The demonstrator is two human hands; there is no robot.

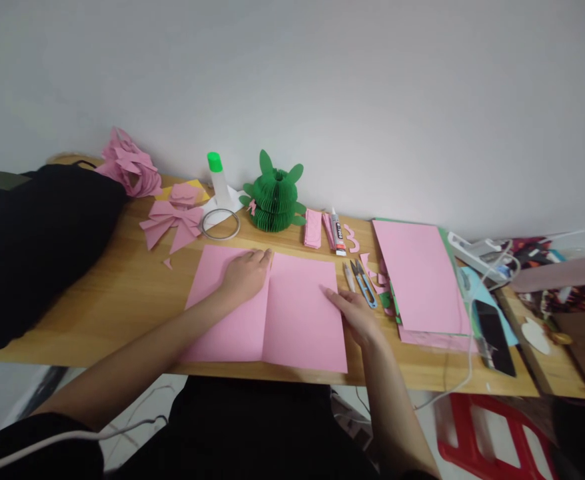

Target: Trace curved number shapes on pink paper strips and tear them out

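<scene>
A pink paper sheet [297, 320] lies unfolded on the wooden table [122, 293], with a crease down its middle. My left hand [246, 273] rests flat on the sheet's left half, fingers reaching the top of the crease. My right hand [355, 313] lies at the sheet's right edge, fingers stretched out and touching the paper. Neither hand holds anything. Small blue-handled snips [364, 282] and a pen lie just right of my right hand.
A stack of pink sheets [420, 273] lies to the right, with a phone [495, 337] and cables beyond. Along the wall stand a green paper ornament [274, 197], a glue bottle [218, 177], a tape ring [220, 224] and pink paper bows [172, 223]. A black bag [32, 240] fills the left.
</scene>
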